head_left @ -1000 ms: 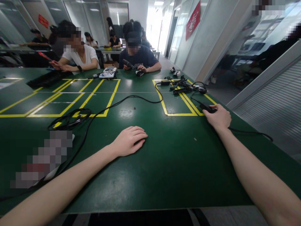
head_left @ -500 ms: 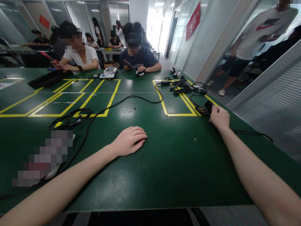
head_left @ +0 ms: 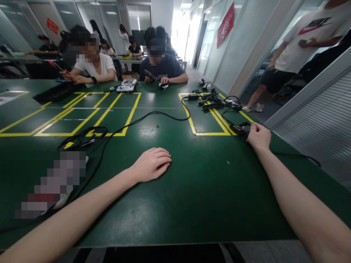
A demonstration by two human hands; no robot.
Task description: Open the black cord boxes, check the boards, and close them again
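My left hand (head_left: 152,165) rests palm-down, fingers relaxed; my right hand (head_left: 259,137) pinches one end of a black electronic device (head_left: 238,128). The green bench (head_left: 203,193) gives me a broad stretch to move in between them and down to the near edge, but its slanting right edge runs close beside my right hand. A black tray (head_left: 52,95) sits far left; I can't make out its contents. A long black cable (head_left: 157,112) curves toward a tangle of cables (head_left: 210,106), and the device lies nearer me, by yellow tape (head_left: 211,133).
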